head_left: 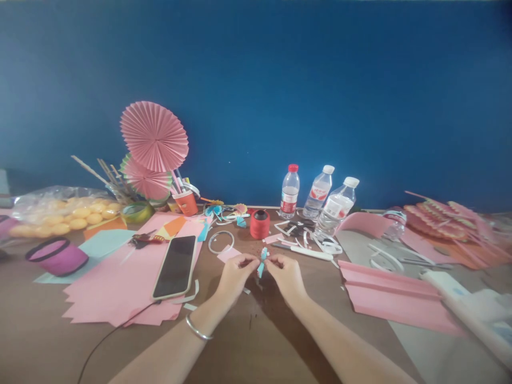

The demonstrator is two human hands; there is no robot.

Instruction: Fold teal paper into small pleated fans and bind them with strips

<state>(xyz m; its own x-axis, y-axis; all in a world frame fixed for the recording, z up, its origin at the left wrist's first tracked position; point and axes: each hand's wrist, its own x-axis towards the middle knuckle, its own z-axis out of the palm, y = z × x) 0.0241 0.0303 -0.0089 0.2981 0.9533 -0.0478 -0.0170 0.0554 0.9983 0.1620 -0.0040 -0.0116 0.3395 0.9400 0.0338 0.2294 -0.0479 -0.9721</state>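
Between my two hands, above the middle of the table, is a small folded blue paper piece [261, 269] with a patterned edge, standing roughly upright. My left hand [239, 274], with a silver bangle on its wrist, pinches at the paper's left side. From the other side, my right hand [287, 277] pinches it with thumb and forefinger. Any thread between the fingertips is too fine to make out. Just beyond the hands stands a red spool of thread [260, 226]. A clear ring-shaped roll [221, 242] lies left of the spool.
On the left, a phone [175, 266] rests on pink paper sheets [108, 290], with a cable beneath. Three water bottles [289, 194] stand behind white paper strips [300, 234]. Pleated pink paper [396, 293] lies to the right. Pink paper fans [155, 136] rise at back left.
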